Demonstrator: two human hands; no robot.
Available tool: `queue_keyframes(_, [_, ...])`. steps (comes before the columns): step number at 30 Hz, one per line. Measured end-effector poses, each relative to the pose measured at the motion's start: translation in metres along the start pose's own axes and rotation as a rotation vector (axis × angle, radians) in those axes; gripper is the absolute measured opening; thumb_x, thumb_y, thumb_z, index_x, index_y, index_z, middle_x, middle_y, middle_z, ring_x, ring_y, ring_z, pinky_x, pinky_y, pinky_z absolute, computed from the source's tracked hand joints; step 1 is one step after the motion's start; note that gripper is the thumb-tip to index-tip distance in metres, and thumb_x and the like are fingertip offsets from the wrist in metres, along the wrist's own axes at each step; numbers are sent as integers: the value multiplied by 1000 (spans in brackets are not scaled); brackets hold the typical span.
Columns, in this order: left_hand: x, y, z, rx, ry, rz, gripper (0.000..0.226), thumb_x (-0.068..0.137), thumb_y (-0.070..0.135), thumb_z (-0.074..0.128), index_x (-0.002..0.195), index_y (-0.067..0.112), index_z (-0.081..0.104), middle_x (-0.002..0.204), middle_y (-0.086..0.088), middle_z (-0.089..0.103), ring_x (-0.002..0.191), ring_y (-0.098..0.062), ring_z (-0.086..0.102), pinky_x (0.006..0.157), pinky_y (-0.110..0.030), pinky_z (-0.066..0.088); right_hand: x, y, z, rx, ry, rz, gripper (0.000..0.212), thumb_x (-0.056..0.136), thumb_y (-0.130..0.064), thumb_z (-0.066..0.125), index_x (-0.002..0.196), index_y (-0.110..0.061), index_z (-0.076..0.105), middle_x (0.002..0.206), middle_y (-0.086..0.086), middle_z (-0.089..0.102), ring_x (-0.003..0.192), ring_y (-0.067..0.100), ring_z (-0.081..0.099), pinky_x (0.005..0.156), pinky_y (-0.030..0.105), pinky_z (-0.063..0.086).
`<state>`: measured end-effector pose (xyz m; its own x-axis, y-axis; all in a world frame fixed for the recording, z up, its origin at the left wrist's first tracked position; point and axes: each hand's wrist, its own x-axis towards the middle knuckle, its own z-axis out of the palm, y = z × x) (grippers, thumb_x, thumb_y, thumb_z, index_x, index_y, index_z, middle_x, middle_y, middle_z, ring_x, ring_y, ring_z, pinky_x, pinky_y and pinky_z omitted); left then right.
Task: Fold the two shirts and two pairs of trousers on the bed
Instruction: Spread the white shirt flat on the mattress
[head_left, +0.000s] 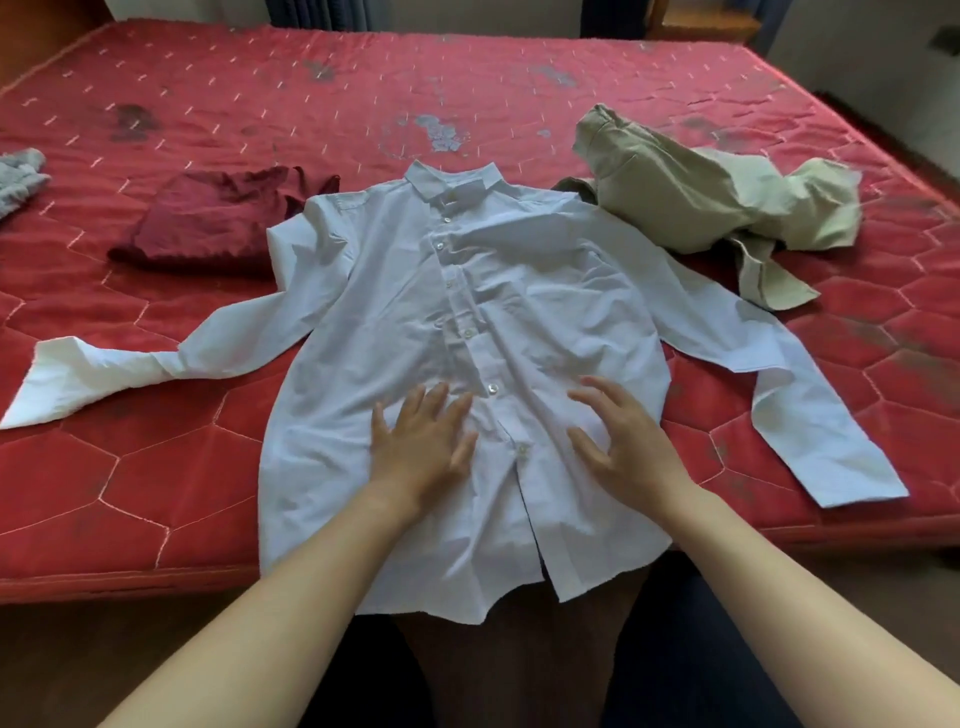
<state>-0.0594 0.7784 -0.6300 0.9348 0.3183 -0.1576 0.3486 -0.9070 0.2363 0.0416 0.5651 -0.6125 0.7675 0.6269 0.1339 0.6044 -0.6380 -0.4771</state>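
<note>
Left hand (422, 439) flat and right hand (621, 439) spread, both on white shirt (519, 291).

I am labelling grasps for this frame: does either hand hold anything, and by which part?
Nothing is held. The left hand lies flat and the right hand rests with spread fingers on the lower front of the white shirt.

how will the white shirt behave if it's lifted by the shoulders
Probably floppy: the white shirt lies flat and creased, sleeves sprawled. Likely light, since the fabric looks thin. Its hem hangs over the bed edge, so a push toward the person may slide it off.
</note>
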Motion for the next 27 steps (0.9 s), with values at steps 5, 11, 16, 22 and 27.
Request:
queue_keyframes(5, [5,20,-3,-76,158,123,51,94,46,31,142,32,25,154,8,16,142,-16,10,110,-56,11,-13,25,-8,-160,-251,105,52,92,-50,41,140,-31,35,156,-9,13,144,14,7,114,49,8])
queue_keyframes(11, [-2,13,12,37,-15,177,52,95,53,23,144,41,14,158,9,-1,145,-14,-3,114,-54,3,-32,44,-25,145,223,220,32,90,-15,52,122,-14,57,133,3,48,127,19,42,103,28,32])
queue_keyframes(16, [-5,24,-2,-58,152,125,38,93,41,41,130,32,45,151,6,24,142,-18,13,109,-57,11,-41,55,-25,-67,16,283,38,86,-35,59,120,-19,61,138,-1,46,130,17,36,103,45,29])
queue_keyframes(22, [1,71,4,-47,67,183,53,88,53,46,136,33,38,148,3,31,138,-16,24,108,-48,20,-40,42,-24,173,187,199,9,81,-23,67,80,-14,70,91,-4,65,85,13,60,77,28,47])
queue_keyframes(27, [-3,58,13,88,-65,168,60,93,58,27,147,40,9,158,7,0,145,-16,1,113,-48,11,-56,54,-49,277,161,196,8,84,-36,62,79,-30,65,70,-22,65,64,1,61,62,24,51])
